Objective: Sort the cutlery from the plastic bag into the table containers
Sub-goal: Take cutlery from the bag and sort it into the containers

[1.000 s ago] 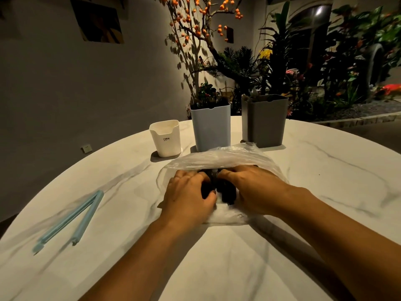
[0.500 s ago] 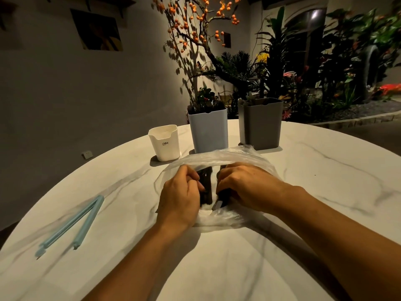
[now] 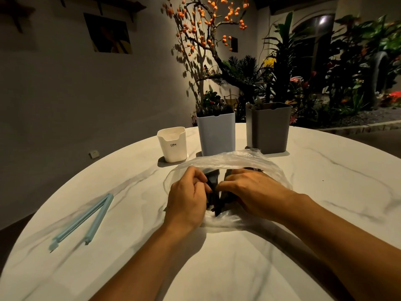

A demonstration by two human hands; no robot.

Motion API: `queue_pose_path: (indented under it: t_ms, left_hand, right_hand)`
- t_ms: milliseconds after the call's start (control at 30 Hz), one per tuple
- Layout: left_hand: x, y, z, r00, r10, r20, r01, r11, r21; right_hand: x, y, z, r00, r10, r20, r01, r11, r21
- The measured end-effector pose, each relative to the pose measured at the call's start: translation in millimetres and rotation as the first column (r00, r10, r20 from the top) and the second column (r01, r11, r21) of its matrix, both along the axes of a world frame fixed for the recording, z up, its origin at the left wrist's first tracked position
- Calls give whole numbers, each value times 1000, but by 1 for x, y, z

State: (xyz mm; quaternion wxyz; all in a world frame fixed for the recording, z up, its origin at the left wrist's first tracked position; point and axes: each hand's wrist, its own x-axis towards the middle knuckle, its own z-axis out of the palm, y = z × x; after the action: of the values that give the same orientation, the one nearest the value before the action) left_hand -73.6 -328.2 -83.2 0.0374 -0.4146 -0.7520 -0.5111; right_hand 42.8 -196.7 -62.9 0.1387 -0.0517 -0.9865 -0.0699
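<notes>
A clear plastic bag (image 3: 236, 158) lies on the white marble table (image 3: 325, 192) in front of me, its mouth turned toward me. Dark cutlery (image 3: 213, 187) shows inside it between my hands. My left hand (image 3: 187, 199) is in the bag's mouth with its fingers curled round dark pieces. My right hand (image 3: 253, 192) lies beside it, fingers curled on other dark pieces; the fingertips are hidden. Behind the bag stand a white container (image 3: 172, 144), a light blue container (image 3: 216, 132) and a grey container (image 3: 268, 127).
A light blue sealing clip (image 3: 83, 220) lies open on the table at the left. The blue and grey containers hold dark cutlery tops. The table's round edge curves behind the containers, with plants and a wall beyond.
My hands have drawn slightly apart inside the bag, exposing more of the dark cutlery between them. The bag's upper film has lifted a little. The camera view tilted slightly upward.
</notes>
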Motion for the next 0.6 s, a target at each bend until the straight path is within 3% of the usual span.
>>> queue_pose_path:
  t_ms: [600]
  left_hand:
    - [-1,-5,6,999,-20,46,16,997,81]
  right_hand:
    - [-1,-20,0,984,178,-5,-177,980,93]
